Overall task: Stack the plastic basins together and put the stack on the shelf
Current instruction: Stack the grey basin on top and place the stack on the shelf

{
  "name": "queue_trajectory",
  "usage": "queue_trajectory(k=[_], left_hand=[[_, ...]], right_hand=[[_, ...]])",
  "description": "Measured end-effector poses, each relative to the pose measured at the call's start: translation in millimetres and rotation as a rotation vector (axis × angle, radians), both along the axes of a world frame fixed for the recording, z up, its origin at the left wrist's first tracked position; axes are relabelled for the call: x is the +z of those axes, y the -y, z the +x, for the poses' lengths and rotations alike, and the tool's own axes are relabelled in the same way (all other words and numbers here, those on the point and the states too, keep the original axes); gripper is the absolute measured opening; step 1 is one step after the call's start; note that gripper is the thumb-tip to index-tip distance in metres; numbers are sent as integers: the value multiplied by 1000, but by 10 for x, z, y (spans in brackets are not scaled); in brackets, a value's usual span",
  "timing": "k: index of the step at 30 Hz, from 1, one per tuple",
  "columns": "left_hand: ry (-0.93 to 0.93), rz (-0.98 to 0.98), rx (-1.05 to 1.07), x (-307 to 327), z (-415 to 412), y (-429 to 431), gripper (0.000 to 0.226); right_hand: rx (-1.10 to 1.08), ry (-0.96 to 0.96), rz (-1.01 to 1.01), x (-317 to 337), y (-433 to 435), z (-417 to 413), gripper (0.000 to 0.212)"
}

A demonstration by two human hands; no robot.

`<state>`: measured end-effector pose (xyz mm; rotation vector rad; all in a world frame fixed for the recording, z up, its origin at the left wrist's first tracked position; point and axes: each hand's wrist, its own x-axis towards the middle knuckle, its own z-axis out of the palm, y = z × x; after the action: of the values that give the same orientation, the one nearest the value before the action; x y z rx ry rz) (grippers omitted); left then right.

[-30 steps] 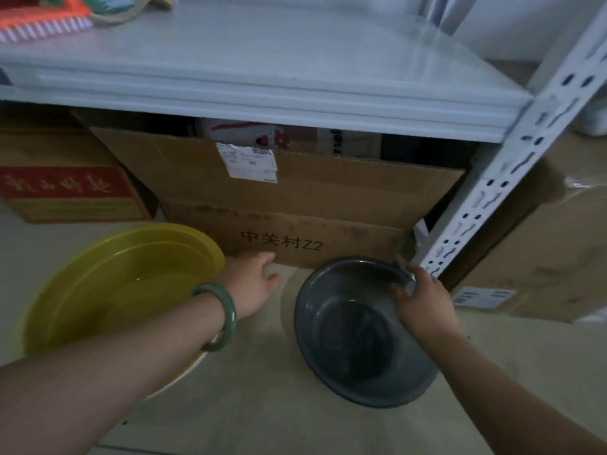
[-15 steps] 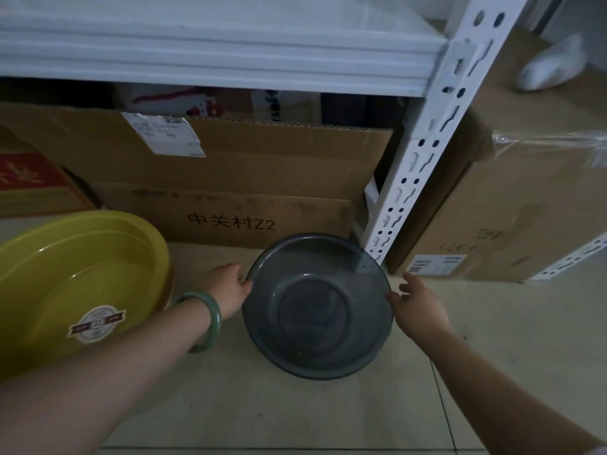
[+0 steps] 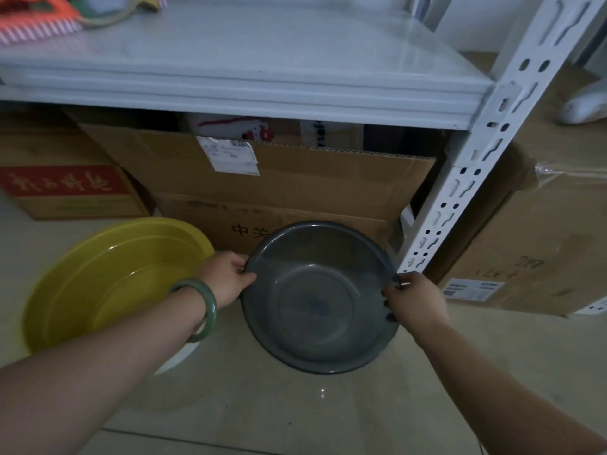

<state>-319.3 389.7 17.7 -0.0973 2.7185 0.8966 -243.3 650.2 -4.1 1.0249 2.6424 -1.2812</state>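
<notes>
A dark grey plastic basin [image 3: 320, 303] is held tilted toward me, in front of the cardboard boxes. My left hand [image 3: 226, 277] grips its left rim and my right hand [image 3: 415, 298] grips its right rim. A larger yellow basin [image 3: 108, 284] rests on the floor to the left, partly hidden behind my left forearm, with a white rim showing beneath it. Above, the white metal shelf [image 3: 249, 60] has a bare board across its middle and right.
A large open cardboard box [image 3: 295, 188] stands under the shelf, a red-printed box [image 3: 72, 192] to its left. The perforated white upright [image 3: 473, 152] slants beside the grey basin. Another wrapped box [image 3: 538, 244] sits right. Orange and striped items [image 3: 36, 18] lie on the shelf's left.
Both hands have closed on the grey basin's rim, left then right, and the basin has come up and tilted toward me. The view has swung back up to the shelf.
</notes>
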Motion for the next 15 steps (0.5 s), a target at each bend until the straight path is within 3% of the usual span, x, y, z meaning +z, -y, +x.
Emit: queue_trajectory(k=[1,3,7,15], left_hand=[[-20,-7,5,75,-8,81,33],[-37,-30,24,220,-26,265,38],[-68,-28,123,504,-53,688,50],[-167,43,311,970,44,1695,33]], right_hand=[[12,-11,-1,51,80,-34,3],[44,-28,1,130,221,-119,6],[130,-60,9,322,522,-308,24],[316,-162,-5,760,1387,-621,24]])
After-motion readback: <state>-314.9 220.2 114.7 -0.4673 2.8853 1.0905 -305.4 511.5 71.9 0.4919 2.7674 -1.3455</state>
